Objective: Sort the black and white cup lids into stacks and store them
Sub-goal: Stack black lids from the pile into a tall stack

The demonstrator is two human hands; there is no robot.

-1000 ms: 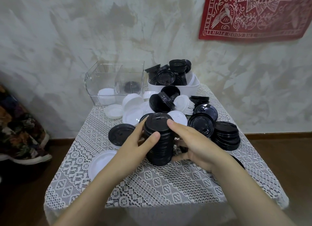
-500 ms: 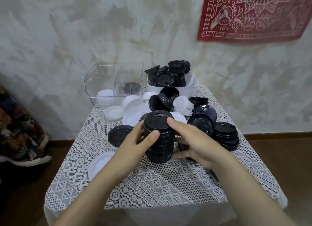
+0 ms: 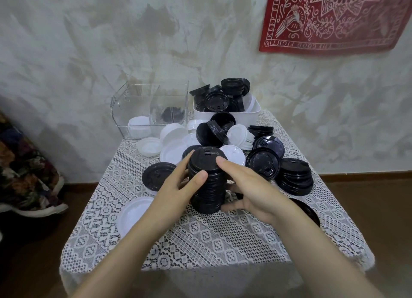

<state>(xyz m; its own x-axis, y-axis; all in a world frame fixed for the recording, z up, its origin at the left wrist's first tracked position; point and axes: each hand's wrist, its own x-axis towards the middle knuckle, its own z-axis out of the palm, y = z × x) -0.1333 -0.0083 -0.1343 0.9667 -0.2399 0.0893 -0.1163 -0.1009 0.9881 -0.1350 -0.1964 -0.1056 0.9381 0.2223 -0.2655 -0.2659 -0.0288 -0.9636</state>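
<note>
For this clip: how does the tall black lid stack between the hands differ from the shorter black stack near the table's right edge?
The tall stack rises much higher than the short stack. The left hand and right hand grip the tall stack; nothing touches the short stack. The tall stack's lids sit aligned in a column, while the short stack's lids are splayed and offset. Both hold only black lids.

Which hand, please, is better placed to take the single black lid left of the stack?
Likely left: that round black plastic lid lies beside the left hand; the black stack blocks the right hand.
</note>
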